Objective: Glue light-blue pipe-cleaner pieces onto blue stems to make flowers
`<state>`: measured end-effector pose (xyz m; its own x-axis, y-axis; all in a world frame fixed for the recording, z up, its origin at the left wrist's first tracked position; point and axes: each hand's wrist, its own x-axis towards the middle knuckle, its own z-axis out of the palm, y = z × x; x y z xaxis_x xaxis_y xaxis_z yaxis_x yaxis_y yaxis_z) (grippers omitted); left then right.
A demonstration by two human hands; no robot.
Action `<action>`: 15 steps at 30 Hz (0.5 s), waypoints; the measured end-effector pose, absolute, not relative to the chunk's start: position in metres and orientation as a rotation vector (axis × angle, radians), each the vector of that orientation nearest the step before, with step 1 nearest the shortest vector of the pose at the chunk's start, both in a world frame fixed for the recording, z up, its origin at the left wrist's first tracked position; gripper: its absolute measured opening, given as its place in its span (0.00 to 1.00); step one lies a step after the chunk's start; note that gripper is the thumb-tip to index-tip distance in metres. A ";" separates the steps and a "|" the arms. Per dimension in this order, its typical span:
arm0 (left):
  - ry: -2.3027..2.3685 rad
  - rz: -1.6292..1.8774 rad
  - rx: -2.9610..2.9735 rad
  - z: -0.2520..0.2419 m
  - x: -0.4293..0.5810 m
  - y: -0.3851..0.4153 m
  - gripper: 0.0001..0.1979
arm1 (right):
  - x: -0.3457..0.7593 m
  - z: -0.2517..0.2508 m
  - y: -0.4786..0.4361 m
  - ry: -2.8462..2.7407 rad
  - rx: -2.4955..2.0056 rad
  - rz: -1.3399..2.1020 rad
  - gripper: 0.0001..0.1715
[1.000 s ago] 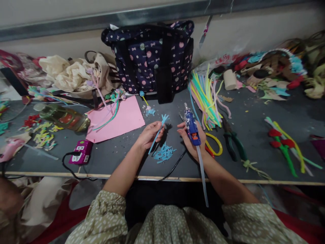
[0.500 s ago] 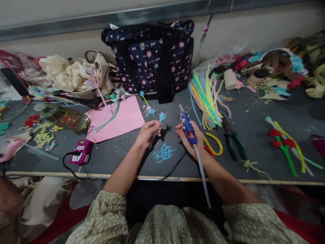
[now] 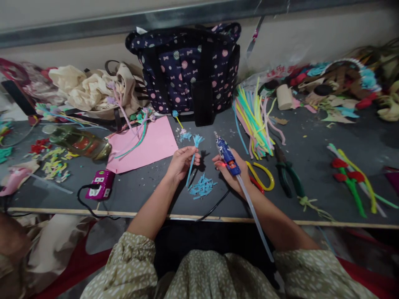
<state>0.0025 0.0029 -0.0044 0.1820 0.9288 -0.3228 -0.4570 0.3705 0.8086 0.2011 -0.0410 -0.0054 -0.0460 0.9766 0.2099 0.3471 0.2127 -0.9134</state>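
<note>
Between thumb and fingers, my left hand [image 3: 183,162] pinches a blue pipe-cleaner flower [image 3: 197,141], its fringed head up and its stem slanting down. My right hand [image 3: 234,168] is wrapped round a dark blue glue gun [image 3: 227,154], nozzle pointing up and to the left. A red light glows by its fingers. From the gun's rear a long clear glue stick [image 3: 254,214] runs down past the table edge. The nozzle and the flower are apart. Below them on the table lies a small heap of cut blue pieces [image 3: 203,186].
Behind stand a patterned bag [image 3: 187,62] and a dark phone [image 3: 202,101]. Pipe cleaners [image 3: 254,120], pliers [image 3: 288,174] and yellow-handled scissors [image 3: 264,176] lie on the right. Pink paper [image 3: 146,145], a bottle [image 3: 77,143] and a purple power socket [image 3: 101,182] lie on the left.
The blue flower has turned, so more of its stem shows below my left hand. The glue gun has tilted and shifted slightly left, and a red light now shows beside it.
</note>
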 end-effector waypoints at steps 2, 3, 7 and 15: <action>0.946 1.086 0.639 -0.004 0.003 0.003 0.15 | 0.202 -0.005 -0.042 -1.575 -1.301 0.887 0.17; 0.963 1.098 0.645 -0.004 0.003 0.002 0.15 | 0.202 -0.006 -0.042 -1.582 -1.304 0.889 0.17; 1.027 1.133 0.675 -0.002 0.004 0.001 0.14 | 0.203 -0.008 -0.040 -1.618 -1.296 0.891 0.19; 1.064 1.181 0.755 -0.005 0.004 0.000 0.13 | 0.203 -0.006 -0.043 -1.653 -1.262 1.015 0.19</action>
